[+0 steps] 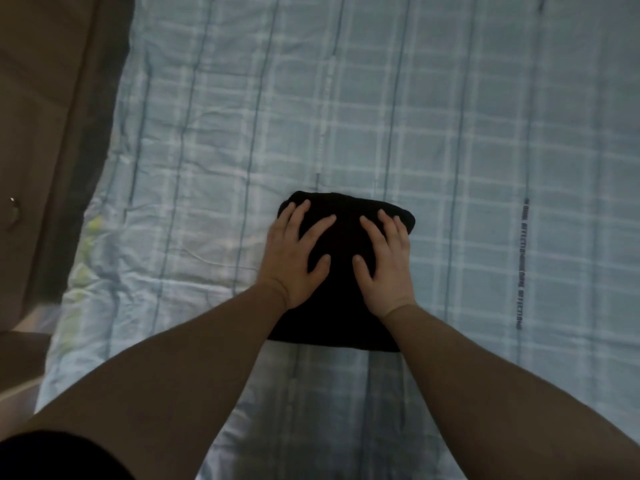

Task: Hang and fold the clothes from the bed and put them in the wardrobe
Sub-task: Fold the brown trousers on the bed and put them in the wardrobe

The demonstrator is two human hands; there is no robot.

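Both hands, left hand (294,252) and right hand (384,258), press flat, fingers spread, gripping nothing, on the folded black garment (341,306) at 6 o'clock on the bed (485,133), likely flattening its fold

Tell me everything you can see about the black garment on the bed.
The black garment is folded into a compact, roughly rectangular bundle of soft, dark fabric, with no detail visible. It lies flat on the light blue checked bedspread. The left hand and right hand rest on top, fingers spread, pressing it flat.

The single head view looks steeply down, close over the bed (450,98).
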